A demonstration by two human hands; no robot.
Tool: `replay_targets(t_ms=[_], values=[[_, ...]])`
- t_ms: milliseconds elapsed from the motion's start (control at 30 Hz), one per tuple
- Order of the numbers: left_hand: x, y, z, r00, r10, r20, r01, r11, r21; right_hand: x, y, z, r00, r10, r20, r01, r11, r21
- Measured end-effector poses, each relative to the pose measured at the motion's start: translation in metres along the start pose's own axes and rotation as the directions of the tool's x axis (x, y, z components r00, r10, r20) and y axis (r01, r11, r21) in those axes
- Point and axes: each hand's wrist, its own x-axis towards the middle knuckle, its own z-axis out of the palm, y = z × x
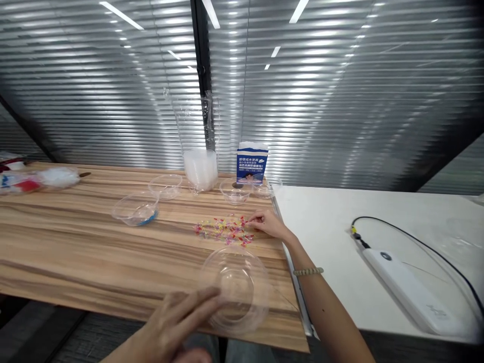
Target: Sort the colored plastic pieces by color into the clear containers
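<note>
This looks like an office or meeting room. The back wall (340, 101) is ribbed, frosted glass partitioning split by a dark upright frame (200, 75), and it mirrors long strip ceiling lights (121, 15) of the kind fitted in workplaces. 2 plain desks stand edge to edge: a wood-grain worktop (75, 242) and a white worktop (333, 227). A white power bank (408, 290) with a black cable (416, 242) lies on the white one. Dark grey carpet-like flooring (56, 327) shows beneath the wooden desk's near edge.
</note>
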Motion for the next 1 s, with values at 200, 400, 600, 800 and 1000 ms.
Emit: replay_targets(t_ms=[200, 400, 600, 800, 1000], values=[[0.000, -0.097, 0.026, 0.899, -0.429, -0.093, 0.426, 0.903, -0.050, -0.001, -0.004, 0.003, 0.998, 0.021, -0.064, -0.016, 0.997, 0.076], [0.023, -0.188, 0.055, 0.772, -0.588, 0.243, 0.636, 0.720, -0.279, -0.002, -0.009, 0.001, 0.992, 0.004, -0.124, 0.000, 0.999, 0.034], [0.016, -0.191, 0.060, 0.811, -0.523, 0.263, 0.586, 0.730, -0.353, -0.003, -0.016, 0.002, 0.979, -0.029, -0.201, 0.023, 0.999, -0.034], [0.017, -0.177, 0.057, 0.814, -0.516, 0.267, 0.578, 0.762, -0.292, -0.002, -0.015, 0.011, 0.971, -0.072, -0.227, 0.050, 0.994, -0.102], [0.016, -0.177, 0.058, 0.801, -0.533, 0.272, 0.598, 0.735, -0.319, -0.002, -0.013, 0.013, 0.955, -0.097, -0.280, 0.067, 0.991, -0.115]])
